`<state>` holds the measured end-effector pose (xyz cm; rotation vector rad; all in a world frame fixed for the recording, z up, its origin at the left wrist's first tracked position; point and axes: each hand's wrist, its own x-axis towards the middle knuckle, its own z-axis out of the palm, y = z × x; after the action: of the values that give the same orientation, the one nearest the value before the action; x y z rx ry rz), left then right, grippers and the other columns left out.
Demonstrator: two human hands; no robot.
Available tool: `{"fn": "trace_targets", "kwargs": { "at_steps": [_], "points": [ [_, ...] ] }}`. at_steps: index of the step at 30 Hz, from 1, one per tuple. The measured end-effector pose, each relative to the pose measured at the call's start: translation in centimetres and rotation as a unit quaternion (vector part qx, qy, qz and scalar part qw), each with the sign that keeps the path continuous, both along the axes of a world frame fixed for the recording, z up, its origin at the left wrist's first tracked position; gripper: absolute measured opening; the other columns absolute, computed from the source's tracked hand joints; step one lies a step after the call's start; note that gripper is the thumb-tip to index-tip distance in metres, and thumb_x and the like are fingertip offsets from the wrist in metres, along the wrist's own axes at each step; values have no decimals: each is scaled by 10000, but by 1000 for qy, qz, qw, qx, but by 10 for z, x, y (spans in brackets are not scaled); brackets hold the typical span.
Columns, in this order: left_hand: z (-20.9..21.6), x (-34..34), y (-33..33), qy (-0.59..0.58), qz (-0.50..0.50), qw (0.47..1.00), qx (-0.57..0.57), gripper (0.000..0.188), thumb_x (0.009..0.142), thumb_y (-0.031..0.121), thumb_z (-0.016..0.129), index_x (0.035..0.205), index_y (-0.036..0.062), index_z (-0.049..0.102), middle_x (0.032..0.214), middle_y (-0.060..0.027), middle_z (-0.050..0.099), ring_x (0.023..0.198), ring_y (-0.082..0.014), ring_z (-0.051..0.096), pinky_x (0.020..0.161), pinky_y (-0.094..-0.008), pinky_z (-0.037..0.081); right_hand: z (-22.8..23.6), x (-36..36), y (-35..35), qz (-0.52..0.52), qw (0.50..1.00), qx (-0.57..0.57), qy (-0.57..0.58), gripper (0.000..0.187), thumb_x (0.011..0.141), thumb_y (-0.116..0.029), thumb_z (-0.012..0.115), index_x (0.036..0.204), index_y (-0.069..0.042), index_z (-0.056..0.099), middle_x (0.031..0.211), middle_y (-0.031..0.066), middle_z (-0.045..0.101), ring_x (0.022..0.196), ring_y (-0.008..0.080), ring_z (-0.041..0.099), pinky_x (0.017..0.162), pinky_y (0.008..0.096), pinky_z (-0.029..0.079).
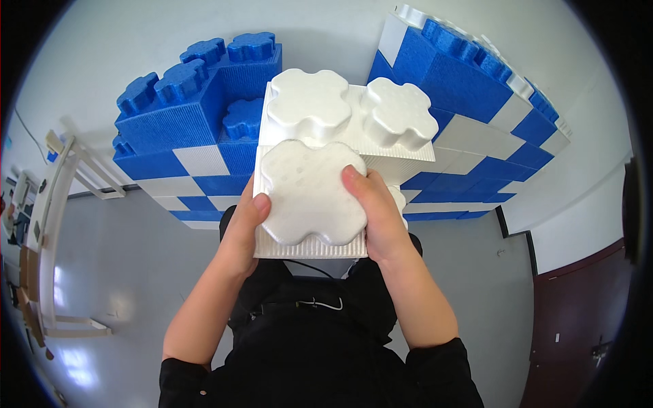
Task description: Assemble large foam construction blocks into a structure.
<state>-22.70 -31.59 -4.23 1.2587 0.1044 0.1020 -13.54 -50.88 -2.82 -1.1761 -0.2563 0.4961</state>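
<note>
a white block (313,197) is clasped between left hand (241,228) and right hand (382,216) now, best held level, evenly squeezed!

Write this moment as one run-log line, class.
left hand: holds left side of white studded block | right hand: holds its right side, thumb on top | beyond: blue-and-white stacked blocks

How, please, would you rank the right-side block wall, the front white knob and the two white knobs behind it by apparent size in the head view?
1. Right-side block wall
2. Front white knob
3. Rear-left white knob and rear-right white knob: too alike to rank
</note>
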Motion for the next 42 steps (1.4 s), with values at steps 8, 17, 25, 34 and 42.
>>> {"fn": "trace_targets", "kwargs": {
  "at_steps": [8, 17, 25, 34, 42],
  "points": [
    [-33, -19, 12, 19, 19, 1000, -8, 1217, 815, 829, 669, 1650, 8, 335, 1607, -200, 486, 1464, -337, 516, 1198, -456, 437, -15, -26, 7, -23, 1000, -19, 8, 965, 980, -451, 788, 1534, 123, 245, 1409, 306, 563, 1318, 287, 595, 1088, 377, 502],
    [-55, -27, 9, 34, -12, 996, -85, 933, 1068, 602, 528, 1720, 40, 166, 1719, -150, 341, 1573, -289, 354, 1263, -445, 327, -26, -32, -13, -33, 999, 1, -20, 803, 1042, -481, 655, 1531, 106, 407, 1377, 195, 617, 1303, 259, 597, 1120, 374, 473],
    [-48, -36, 6, 78, 12, 994, -76, 789, 1110, 419, 498, 1718, 35, 171, 1718, -167, 338, 1571, -293, 356, 1279, -416, 288, -85, 7, -72, -231, 745, -444, -441, 394, 917, -206, 746, 1234, 24, 710, 1203, 212, 672, 1229, 368, 606, 1083, 486, 469],
    [18, -26, 38, -292, 12, 793, 535, 645, 1075, 310, 518, 1645, 27, 418, 1693, -269, 359, 1517, -445, 415, 1256, -534, 303, -84, -4, -60, -169, 684, -519, -484, 579, 904, -306, 742, 1360, 33, 629, 1306, 248, 606, 1343, 473, 488, 1229, 628, 298],
    [108, -9, -26, -198, -191, 549, 789, 992, 788, 426, 854, 1663, 213, 438, 1400, -332, 523, 1335, -511, 516, 1088, -548, 443, -89, -7, -58, -159, 657, -540, -501, 646, 896, -382, 751, 1415, -23, 614, 1228, 215, 621, 1345, 458, 494, 1200, 667, 289]
  ]
}}
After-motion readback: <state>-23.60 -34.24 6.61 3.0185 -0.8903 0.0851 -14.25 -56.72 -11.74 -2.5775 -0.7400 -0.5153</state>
